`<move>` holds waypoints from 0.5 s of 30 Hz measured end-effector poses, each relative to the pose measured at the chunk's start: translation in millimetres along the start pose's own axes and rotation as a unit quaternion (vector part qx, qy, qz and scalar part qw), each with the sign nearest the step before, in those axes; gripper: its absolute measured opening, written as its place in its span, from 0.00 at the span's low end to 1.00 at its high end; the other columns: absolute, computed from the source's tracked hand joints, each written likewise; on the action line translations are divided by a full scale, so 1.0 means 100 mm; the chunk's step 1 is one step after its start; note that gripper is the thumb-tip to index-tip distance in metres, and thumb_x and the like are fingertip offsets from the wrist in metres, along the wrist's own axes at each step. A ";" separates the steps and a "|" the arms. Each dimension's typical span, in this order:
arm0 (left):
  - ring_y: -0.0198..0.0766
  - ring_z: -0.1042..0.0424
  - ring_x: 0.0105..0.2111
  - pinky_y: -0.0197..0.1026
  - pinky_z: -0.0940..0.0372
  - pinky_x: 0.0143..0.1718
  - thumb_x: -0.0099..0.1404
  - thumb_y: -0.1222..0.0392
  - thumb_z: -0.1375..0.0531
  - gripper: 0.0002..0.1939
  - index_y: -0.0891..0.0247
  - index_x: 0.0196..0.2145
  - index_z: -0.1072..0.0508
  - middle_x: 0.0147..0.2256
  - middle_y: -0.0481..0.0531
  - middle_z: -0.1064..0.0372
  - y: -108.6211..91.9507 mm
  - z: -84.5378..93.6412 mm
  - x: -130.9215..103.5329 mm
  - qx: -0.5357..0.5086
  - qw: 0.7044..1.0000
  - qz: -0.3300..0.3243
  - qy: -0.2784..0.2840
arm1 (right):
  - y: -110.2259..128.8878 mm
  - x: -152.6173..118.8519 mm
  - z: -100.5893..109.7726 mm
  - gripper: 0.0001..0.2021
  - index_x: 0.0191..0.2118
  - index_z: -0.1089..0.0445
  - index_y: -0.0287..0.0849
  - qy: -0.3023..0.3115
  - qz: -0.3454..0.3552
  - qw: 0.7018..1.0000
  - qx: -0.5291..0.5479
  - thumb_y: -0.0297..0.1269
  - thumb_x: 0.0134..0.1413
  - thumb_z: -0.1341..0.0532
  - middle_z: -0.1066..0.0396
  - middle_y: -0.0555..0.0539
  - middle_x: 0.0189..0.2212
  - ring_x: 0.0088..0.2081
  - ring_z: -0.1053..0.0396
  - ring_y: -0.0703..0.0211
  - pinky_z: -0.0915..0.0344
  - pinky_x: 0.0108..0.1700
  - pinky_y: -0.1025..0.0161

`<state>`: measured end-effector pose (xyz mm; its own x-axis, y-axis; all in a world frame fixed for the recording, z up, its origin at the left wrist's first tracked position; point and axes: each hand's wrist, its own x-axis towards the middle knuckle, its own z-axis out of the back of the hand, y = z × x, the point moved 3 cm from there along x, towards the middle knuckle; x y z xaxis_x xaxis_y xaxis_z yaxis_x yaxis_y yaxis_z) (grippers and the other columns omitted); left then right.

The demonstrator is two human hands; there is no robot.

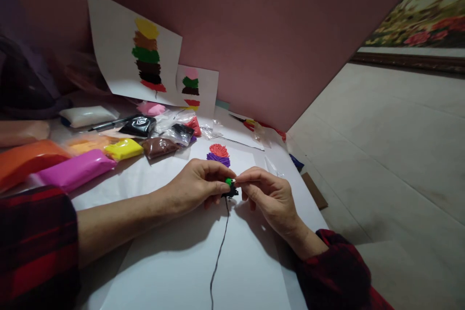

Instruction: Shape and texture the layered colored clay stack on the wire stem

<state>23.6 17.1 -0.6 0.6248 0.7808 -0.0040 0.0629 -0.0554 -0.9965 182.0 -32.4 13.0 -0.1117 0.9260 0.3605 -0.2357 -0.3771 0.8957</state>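
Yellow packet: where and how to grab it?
Probably across its plump middle, from above and the near side: the yellow packet lies flat, its near edge facing bare white surface, while the magenta packet and brown packet crowd its ends.

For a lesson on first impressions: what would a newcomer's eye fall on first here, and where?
Probably the centre, where the left hand pinches a green piece over white paper, the right hand's fingertips close beside it. Next might come the bright orange packet and magenta packet at left, then the multicoloured bands on the larger sheet by the pink wall.
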 end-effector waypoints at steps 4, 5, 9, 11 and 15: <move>0.29 0.40 0.17 0.34 0.43 0.19 0.53 0.61 0.39 0.12 0.66 0.36 0.24 0.21 0.46 0.32 0.02 0.00 -0.01 0.044 0.999 -0.011 0.019 | 0.01 0.00 -0.01 0.05 0.34 0.24 0.44 0.005 0.003 1.000 -0.004 0.31 0.54 0.38 0.30 0.48 0.31 0.26 0.34 0.65 0.37 0.19 0.70; 0.29 0.41 0.17 0.34 0.44 0.19 0.54 0.61 0.39 0.12 0.66 0.36 0.24 0.21 0.46 0.33 0.02 -0.01 -0.01 0.054 0.998 -0.014 0.025 | 0.01 0.00 -0.01 0.06 0.34 0.24 0.45 0.007 0.007 1.000 -0.003 0.31 0.54 0.38 0.29 0.48 0.31 0.26 0.34 0.65 0.36 0.20 0.69; 0.29 0.41 0.18 0.34 0.45 0.21 0.57 0.60 0.42 0.10 0.66 0.36 0.25 0.20 0.44 0.36 -0.02 -0.02 -0.03 0.124 0.991 -0.037 0.023 | 0.02 0.00 -0.02 0.06 0.35 0.23 0.46 0.011 0.020 1.000 -0.001 0.31 0.54 0.38 0.29 0.48 0.32 0.25 0.34 0.66 0.35 0.21 0.69; 0.29 0.41 0.19 0.33 0.45 0.21 0.60 0.59 0.44 0.10 0.67 0.34 0.25 0.19 0.43 0.38 -0.06 -0.04 -0.04 0.164 0.985 -0.057 0.012 | 0.03 0.00 -0.01 0.06 0.35 0.23 0.45 0.005 0.016 1.000 0.010 0.32 0.54 0.38 0.30 0.48 0.31 0.24 0.35 0.66 0.37 0.19 0.70; 0.28 0.43 0.17 0.32 0.47 0.19 0.62 0.58 0.46 0.11 0.66 0.30 0.27 0.19 0.43 0.40 -0.10 -0.04 -0.06 0.164 0.985 -0.049 -0.017 | 0.03 0.00 0.02 0.05 0.34 0.24 0.44 -0.038 -0.010 0.997 0.065 0.33 0.54 0.38 0.31 0.49 0.28 0.21 0.38 0.68 0.40 0.16 0.71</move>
<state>22.3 10.0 9.3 0.6008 0.7936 0.0960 -0.1376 0.2210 -0.9655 182.9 -33.2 16.6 -0.0336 0.9335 0.3570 -0.1094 -0.3585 0.9271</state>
